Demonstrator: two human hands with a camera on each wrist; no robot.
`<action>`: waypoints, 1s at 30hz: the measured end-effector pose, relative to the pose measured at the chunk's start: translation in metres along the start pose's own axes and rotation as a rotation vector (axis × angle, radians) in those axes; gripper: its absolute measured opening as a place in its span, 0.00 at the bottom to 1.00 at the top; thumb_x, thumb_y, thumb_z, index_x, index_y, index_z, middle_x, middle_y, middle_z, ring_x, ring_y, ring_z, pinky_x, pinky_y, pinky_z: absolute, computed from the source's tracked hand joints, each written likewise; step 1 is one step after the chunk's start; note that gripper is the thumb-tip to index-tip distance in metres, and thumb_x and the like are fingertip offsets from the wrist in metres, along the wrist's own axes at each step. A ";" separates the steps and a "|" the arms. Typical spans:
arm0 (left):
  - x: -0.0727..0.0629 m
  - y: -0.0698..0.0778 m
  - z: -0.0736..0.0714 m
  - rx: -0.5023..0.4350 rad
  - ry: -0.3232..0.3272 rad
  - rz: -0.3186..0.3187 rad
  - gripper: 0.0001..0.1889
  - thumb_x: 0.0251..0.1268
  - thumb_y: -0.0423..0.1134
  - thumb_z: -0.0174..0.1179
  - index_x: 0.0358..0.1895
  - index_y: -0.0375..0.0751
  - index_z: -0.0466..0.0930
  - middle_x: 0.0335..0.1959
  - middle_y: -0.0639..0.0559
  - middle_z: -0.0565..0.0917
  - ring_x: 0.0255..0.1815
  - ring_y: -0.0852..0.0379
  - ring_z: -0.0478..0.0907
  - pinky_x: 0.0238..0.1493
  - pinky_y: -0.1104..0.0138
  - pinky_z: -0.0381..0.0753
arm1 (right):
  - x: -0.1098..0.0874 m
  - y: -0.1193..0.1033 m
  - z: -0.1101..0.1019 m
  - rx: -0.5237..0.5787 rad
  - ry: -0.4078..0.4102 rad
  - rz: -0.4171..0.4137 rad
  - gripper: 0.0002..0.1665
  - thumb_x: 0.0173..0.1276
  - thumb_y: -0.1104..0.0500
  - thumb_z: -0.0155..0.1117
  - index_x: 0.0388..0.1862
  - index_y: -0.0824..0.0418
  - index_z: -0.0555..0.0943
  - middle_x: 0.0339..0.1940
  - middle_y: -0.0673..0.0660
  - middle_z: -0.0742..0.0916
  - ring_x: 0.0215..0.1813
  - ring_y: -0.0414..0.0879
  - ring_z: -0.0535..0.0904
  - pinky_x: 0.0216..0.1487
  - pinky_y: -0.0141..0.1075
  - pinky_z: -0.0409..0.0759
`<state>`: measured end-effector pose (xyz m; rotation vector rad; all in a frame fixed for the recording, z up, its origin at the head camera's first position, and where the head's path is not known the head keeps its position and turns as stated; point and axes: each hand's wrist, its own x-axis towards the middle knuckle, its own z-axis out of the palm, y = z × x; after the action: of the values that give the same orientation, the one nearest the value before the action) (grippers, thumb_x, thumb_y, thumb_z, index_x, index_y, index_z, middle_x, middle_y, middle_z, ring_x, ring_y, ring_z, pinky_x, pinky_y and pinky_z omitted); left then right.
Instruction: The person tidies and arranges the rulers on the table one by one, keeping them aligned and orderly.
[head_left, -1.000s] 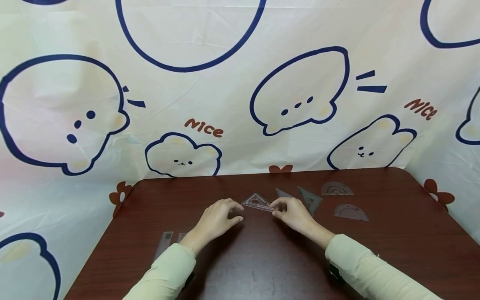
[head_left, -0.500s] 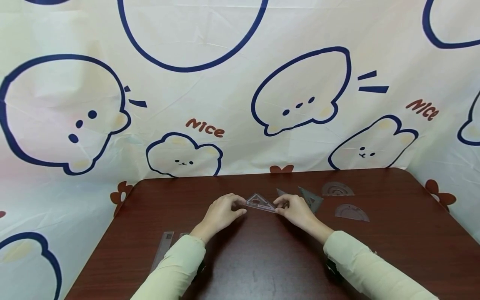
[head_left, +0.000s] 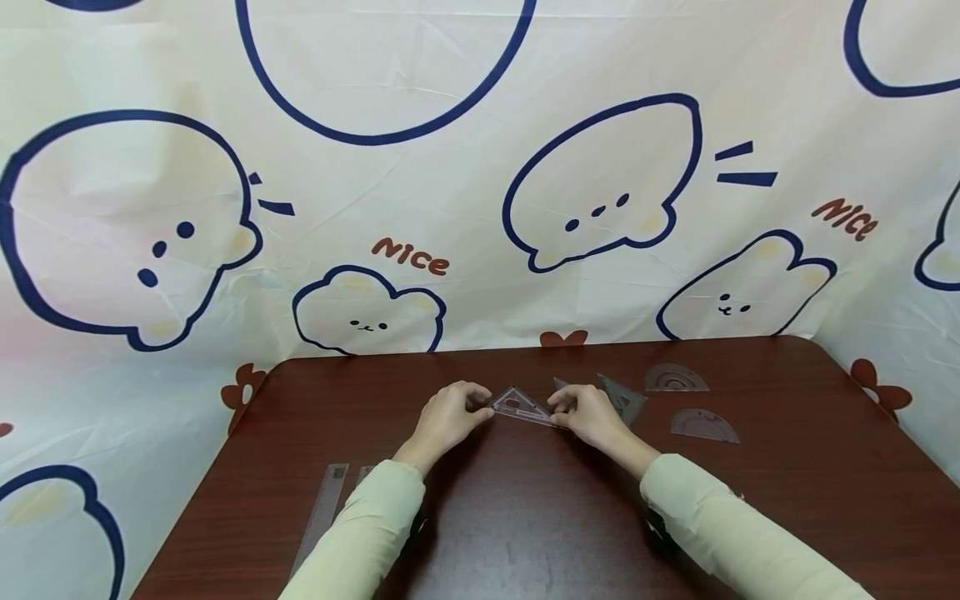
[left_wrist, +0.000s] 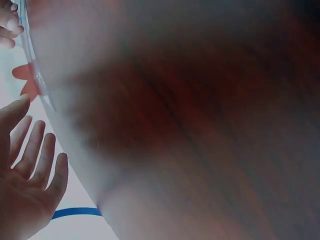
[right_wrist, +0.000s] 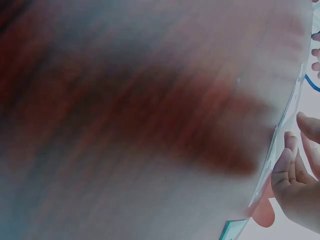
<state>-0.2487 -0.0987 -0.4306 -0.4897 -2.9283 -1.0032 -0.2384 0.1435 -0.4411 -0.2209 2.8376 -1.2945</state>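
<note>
A clear triangular set square [head_left: 521,407] lies on the brown table between both hands. At its left corner is my left hand [head_left: 446,419], the thumb tip at or very near the edge; the left wrist view shows this hand's fingers [left_wrist: 46,155] spread and fairly straight. My right hand [head_left: 592,415] is at the other corner, its fingers [right_wrist: 284,162] loosely bent and the thumb apart from them, with no grip visible. Whether it touches the corner is unclear. Just behind the right hand, a second set square [head_left: 560,384] is mostly hidden, beside a greenish set square [head_left: 624,400].
Two clear protractors [head_left: 675,378] lie at the back right, one in front of the other. A long clear ruler [head_left: 322,512] lies by the left forearm, with another clear piece [head_left: 364,472] partly under the sleeve. A patterned cloth [head_left: 480,208] hangs behind the table [head_left: 510,533].
My left hand has moved right and slightly away, up to the set square's left corner. The set square has shifted slightly right. The right hand has barely moved.
</note>
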 end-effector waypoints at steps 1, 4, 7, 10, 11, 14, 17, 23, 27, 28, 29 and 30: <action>0.001 0.000 0.000 -0.008 -0.001 -0.004 0.13 0.65 0.40 0.68 0.50 0.42 0.85 0.44 0.50 0.84 0.43 0.51 0.80 0.42 0.56 0.79 | 0.001 0.000 0.000 -0.006 0.000 0.003 0.10 0.62 0.68 0.72 0.43 0.64 0.86 0.29 0.51 0.84 0.25 0.42 0.76 0.28 0.36 0.76; 0.004 0.000 0.002 -0.038 -0.013 -0.026 0.14 0.65 0.41 0.67 0.52 0.42 0.85 0.46 0.49 0.84 0.44 0.50 0.80 0.44 0.55 0.78 | 0.004 0.001 0.001 -0.013 0.002 0.012 0.11 0.61 0.68 0.72 0.43 0.65 0.86 0.29 0.52 0.84 0.25 0.42 0.77 0.28 0.36 0.76; 0.007 0.000 0.003 -0.043 -0.020 -0.038 0.15 0.66 0.42 0.67 0.52 0.42 0.85 0.47 0.48 0.84 0.45 0.50 0.80 0.46 0.54 0.78 | 0.006 0.000 0.001 -0.009 0.003 0.028 0.11 0.61 0.67 0.72 0.43 0.65 0.86 0.29 0.52 0.84 0.26 0.42 0.77 0.28 0.36 0.76; 0.009 0.000 0.005 -0.033 -0.022 -0.049 0.15 0.66 0.41 0.67 0.52 0.42 0.85 0.47 0.48 0.84 0.45 0.50 0.80 0.46 0.54 0.78 | 0.007 0.000 0.002 -0.010 0.007 0.037 0.11 0.61 0.66 0.73 0.44 0.65 0.86 0.29 0.52 0.84 0.27 0.43 0.77 0.29 0.37 0.76; 0.009 0.001 0.005 -0.032 -0.022 -0.051 0.15 0.65 0.41 0.67 0.52 0.41 0.85 0.47 0.48 0.84 0.45 0.50 0.81 0.47 0.54 0.78 | 0.007 -0.001 0.002 -0.012 0.008 0.040 0.12 0.61 0.66 0.73 0.44 0.65 0.86 0.29 0.52 0.84 0.27 0.43 0.77 0.30 0.37 0.76; 0.011 0.001 0.007 -0.023 -0.024 -0.044 0.15 0.64 0.41 0.68 0.51 0.41 0.85 0.46 0.47 0.85 0.44 0.50 0.81 0.46 0.54 0.78 | 0.007 -0.002 0.001 -0.022 0.012 0.056 0.12 0.60 0.65 0.74 0.44 0.64 0.87 0.29 0.52 0.84 0.28 0.43 0.77 0.30 0.37 0.77; 0.013 0.002 0.008 -0.012 -0.022 -0.038 0.15 0.63 0.41 0.69 0.50 0.41 0.86 0.45 0.48 0.85 0.44 0.49 0.81 0.47 0.53 0.78 | 0.005 -0.003 0.002 -0.028 0.006 0.074 0.13 0.59 0.65 0.75 0.44 0.64 0.86 0.30 0.52 0.84 0.28 0.44 0.77 0.30 0.37 0.77; 0.015 0.003 0.011 0.009 -0.022 -0.076 0.17 0.59 0.44 0.72 0.50 0.43 0.86 0.44 0.51 0.85 0.46 0.50 0.81 0.50 0.53 0.77 | 0.002 -0.006 0.002 -0.042 -0.004 0.083 0.15 0.57 0.64 0.77 0.43 0.65 0.87 0.29 0.52 0.83 0.30 0.44 0.77 0.32 0.37 0.77; 0.015 0.007 0.011 0.011 -0.020 -0.084 0.18 0.57 0.45 0.73 0.50 0.43 0.86 0.42 0.51 0.85 0.45 0.51 0.81 0.49 0.52 0.77 | 0.002 -0.007 0.003 -0.064 0.004 0.080 0.15 0.55 0.64 0.78 0.42 0.64 0.88 0.28 0.51 0.83 0.32 0.44 0.78 0.37 0.39 0.77; 0.016 0.007 0.012 0.013 -0.018 -0.084 0.18 0.57 0.45 0.74 0.50 0.43 0.86 0.42 0.51 0.85 0.44 0.51 0.81 0.48 0.52 0.77 | 0.002 -0.007 0.002 -0.068 0.005 0.079 0.15 0.54 0.63 0.79 0.41 0.64 0.88 0.28 0.51 0.83 0.32 0.44 0.78 0.37 0.39 0.77; 0.016 0.008 0.012 0.016 -0.015 -0.085 0.18 0.57 0.45 0.74 0.49 0.43 0.86 0.42 0.51 0.85 0.44 0.51 0.80 0.48 0.52 0.77 | 0.002 -0.007 0.002 -0.071 0.005 0.078 0.15 0.54 0.63 0.79 0.41 0.65 0.88 0.27 0.51 0.83 0.33 0.44 0.78 0.38 0.39 0.77; 0.016 0.009 0.013 0.021 -0.011 -0.087 0.18 0.57 0.46 0.73 0.49 0.44 0.86 0.41 0.52 0.85 0.43 0.51 0.80 0.48 0.52 0.77 | 0.002 -0.007 0.002 -0.073 0.004 0.076 0.14 0.54 0.63 0.79 0.41 0.65 0.88 0.27 0.51 0.83 0.33 0.44 0.78 0.38 0.39 0.77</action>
<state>-0.2603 -0.0800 -0.4341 -0.3718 -2.9901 -0.9808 -0.2396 0.1371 -0.4373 -0.1101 2.8692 -1.1806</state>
